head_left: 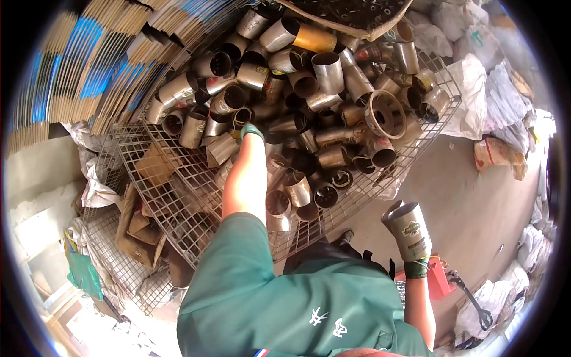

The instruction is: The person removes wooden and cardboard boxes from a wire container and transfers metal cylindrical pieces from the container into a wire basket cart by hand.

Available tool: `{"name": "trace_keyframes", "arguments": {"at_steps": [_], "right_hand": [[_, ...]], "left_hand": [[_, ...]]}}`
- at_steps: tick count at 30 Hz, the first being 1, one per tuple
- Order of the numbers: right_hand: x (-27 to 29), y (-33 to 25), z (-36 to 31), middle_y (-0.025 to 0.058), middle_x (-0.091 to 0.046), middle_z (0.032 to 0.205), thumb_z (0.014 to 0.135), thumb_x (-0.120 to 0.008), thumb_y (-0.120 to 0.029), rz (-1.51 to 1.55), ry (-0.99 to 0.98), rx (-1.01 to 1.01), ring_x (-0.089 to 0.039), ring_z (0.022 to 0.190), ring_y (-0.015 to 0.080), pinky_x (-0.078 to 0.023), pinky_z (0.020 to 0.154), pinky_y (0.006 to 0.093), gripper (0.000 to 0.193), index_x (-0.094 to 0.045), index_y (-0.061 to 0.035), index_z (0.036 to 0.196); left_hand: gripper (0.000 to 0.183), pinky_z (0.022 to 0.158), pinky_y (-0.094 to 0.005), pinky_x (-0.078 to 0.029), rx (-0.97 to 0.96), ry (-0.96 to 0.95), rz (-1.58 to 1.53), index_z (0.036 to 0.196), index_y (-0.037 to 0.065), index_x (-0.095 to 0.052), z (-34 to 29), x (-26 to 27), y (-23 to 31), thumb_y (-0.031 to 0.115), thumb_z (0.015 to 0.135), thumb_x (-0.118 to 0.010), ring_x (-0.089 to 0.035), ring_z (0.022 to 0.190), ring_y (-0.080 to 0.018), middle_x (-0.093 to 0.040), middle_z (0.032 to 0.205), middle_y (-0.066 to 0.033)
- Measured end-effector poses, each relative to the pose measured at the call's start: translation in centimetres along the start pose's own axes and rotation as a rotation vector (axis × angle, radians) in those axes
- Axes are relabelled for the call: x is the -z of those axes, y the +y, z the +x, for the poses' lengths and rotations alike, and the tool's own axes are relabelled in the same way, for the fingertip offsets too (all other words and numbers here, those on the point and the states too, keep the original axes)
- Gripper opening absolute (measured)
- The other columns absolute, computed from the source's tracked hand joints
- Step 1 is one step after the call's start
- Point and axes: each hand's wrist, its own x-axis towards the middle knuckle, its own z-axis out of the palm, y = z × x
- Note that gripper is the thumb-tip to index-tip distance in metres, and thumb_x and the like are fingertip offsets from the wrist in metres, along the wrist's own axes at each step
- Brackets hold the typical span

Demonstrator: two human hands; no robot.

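A heap of short metal tubes (328, 74), some shiny and some brownish, lies on a wire-mesh rack (156, 199) before me. My left hand (250, 129), in a green-cuffed glove, reaches into the near left part of the heap. Its fingers are lost among the tubes, so its grip does not show. Off the rack to the right, my right hand (415, 243) is raised in a grey printed glove with a green cuff. Its fingers curl around a metal tube (404, 209), whose open end shows above the glove. Among the heap at right lies a flanged ring (385, 114).
A dark tray (357, 15) of small parts stands beyond the heap. Stacked cardboard sheets (83, 59) rise at the far left. Cardboard boxes (140, 232) sit below the rack. White sacks (467, 98) line the right side; a red object (439, 279) is near my right forearm.
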Motion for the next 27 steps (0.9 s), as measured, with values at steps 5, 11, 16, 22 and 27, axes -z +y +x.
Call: {"name": "trace_keyframes", "arguments": {"at_steps": [5, 11, 16, 22, 27], "right_hand": [[-0.6, -1.2, -3.9, 0.0124, -0.063, 0.124, 0.098, -0.049, -0.024, 1.419, 0.199, -0.462, -0.062, 0.108, 0.0248, -0.051, 0.095, 0.0403, 0.038, -0.055, -0.0001, 0.127], [-5.2, 0.1, -7.3, 0.0077, -0.052, 0.141, 0.099, -0.052, -0.030, 1.517, 0.225, -0.394, -0.053, 0.125, 0.0225, -0.043, 0.105, 0.0350, 0.050, -0.044, -0.0064, 0.142], [-7.8, -0.8, -8.4, 0.0057, -0.055, 0.139, 0.099, -0.053, -0.024, 1.383, 0.407, -0.401, -0.055, 0.122, 0.0184, -0.048, 0.099, 0.0349, 0.048, -0.044, -0.0073, 0.143], [-12.2, -0.2, -9.9, 0.0076, -0.049, 0.142, 0.102, -0.042, -0.016, 2.092, 0.497, -0.532, -0.051, 0.126, 0.0212, -0.047, 0.100, 0.0355, 0.045, -0.040, -0.0063, 0.145], [-26.8, 3.6, -18.2, 0.0100, -0.049, 0.143, 0.097, -0.046, -0.008, 1.619, 0.622, -0.608, -0.051, 0.127, 0.0234, -0.046, 0.103, 0.0350, 0.049, -0.038, -0.0036, 0.146]], "left_hand": [[0.036, 0.079, -0.0353, -0.056, 0.211, 0.016, -0.088, 0.111, 0.005, -0.070, 1.6, -0.9, -0.4, 0.030, 0.086, -0.068, -0.070, 0.091, -0.0226, -0.072, 0.106, -0.0135], [0.026, 0.066, -0.0351, -0.055, 0.422, 0.070, -0.855, 0.102, 0.006, -0.070, -3.9, -0.4, -2.5, 0.029, 0.089, -0.066, -0.068, 0.075, -0.0213, -0.071, 0.092, -0.0108], [0.030, 0.040, -0.0235, -0.027, 0.322, -0.567, -1.182, 0.075, 0.018, -0.052, -13.4, 6.0, -6.8, 0.037, 0.098, -0.048, -0.038, 0.047, -0.0085, -0.051, 0.062, 0.0043], [0.030, 0.045, -0.0235, -0.032, -0.275, -1.496, -1.258, 0.076, 0.010, -0.054, -32.1, 12.7, -13.0, 0.031, 0.098, -0.053, -0.038, 0.046, -0.0095, -0.041, 0.056, 0.0024], [0.026, 0.044, -0.0258, -0.034, -0.461, -1.497, -0.936, 0.076, 0.011, -0.055, -43.1, 12.3, -15.1, 0.030, 0.093, -0.062, -0.045, 0.048, -0.0116, -0.049, 0.059, -0.0019]]}}
